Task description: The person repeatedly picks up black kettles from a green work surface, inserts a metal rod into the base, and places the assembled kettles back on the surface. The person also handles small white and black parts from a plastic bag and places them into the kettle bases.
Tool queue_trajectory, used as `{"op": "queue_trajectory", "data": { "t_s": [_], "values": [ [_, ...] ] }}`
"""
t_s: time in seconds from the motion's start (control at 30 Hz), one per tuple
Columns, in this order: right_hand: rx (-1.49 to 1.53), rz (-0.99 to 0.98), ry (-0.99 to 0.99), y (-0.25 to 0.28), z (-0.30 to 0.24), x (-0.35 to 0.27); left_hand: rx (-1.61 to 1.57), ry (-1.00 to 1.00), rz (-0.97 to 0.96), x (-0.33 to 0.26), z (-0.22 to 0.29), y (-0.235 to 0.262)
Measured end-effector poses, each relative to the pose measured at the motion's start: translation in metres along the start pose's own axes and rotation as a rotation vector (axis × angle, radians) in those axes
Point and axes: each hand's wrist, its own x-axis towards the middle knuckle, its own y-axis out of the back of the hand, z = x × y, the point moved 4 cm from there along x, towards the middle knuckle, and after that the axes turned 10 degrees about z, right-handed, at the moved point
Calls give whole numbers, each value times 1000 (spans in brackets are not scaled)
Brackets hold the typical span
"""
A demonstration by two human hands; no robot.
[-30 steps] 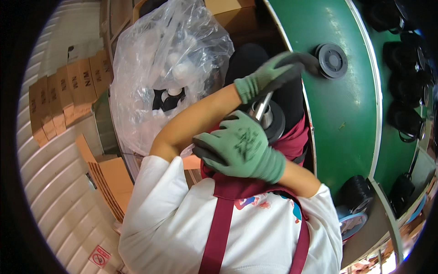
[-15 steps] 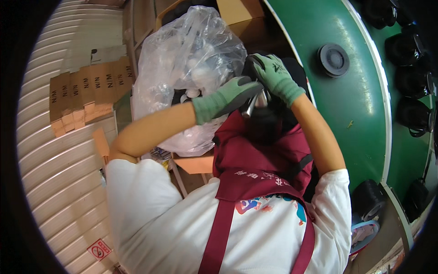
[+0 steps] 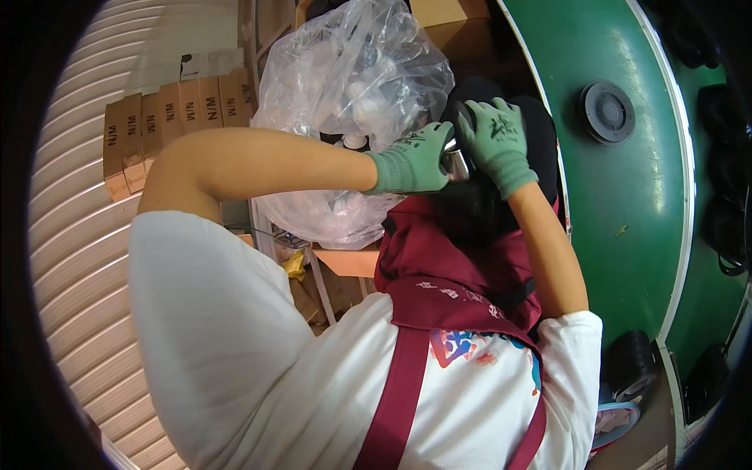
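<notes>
Both my hands wear green work gloves with dark palms, close together above my lap. My left hand (image 3: pixel 415 162) is closed at a shiny silver metal piece (image 3: pixel 457 166), its back turned up. Beside it, my right hand (image 3: pixel 497 142) has its fingers curled down over the same spot; the fingers hide what they grip. Below the silver piece a black rounded object (image 3: pixel 464 210) rests on my maroon apron (image 3: pixel 423 243), its shape mostly lost in the dark. Left of my hands stands a large clear plastic bag (image 3: pixel 313 86) with white wrapped pieces inside.
A green bench (image 3: pixel 627 258) runs along the right, carrying a dark grey round disc (image 3: pixel 608 113). Several black pots (image 3: pixel 724 231) line its far side. Flat brown cartons (image 3: pixel 168 117) lean by the ribbed wall (image 3: pixel 78 274). An open cardboard box (image 3: pixel 446 12) stands ahead.
My left elbow has swung up and outward, and my left hand has turned so its back shows, now at the silver piece. My right hand stays close by. The whole view has shifted slightly.
</notes>
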Motion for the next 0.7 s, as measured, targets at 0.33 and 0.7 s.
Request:
{"op": "queue_trajectory", "data": {
  "t_s": [0.33, 0.7],
  "values": [
    [140, 72, -32, 94, -6, -25, 23, -484, -66, 16, -14, 7],
    [378, -383, 56, 100, 51, -2, 214, -390, 169, 21, 21, 33]
  ]
}}
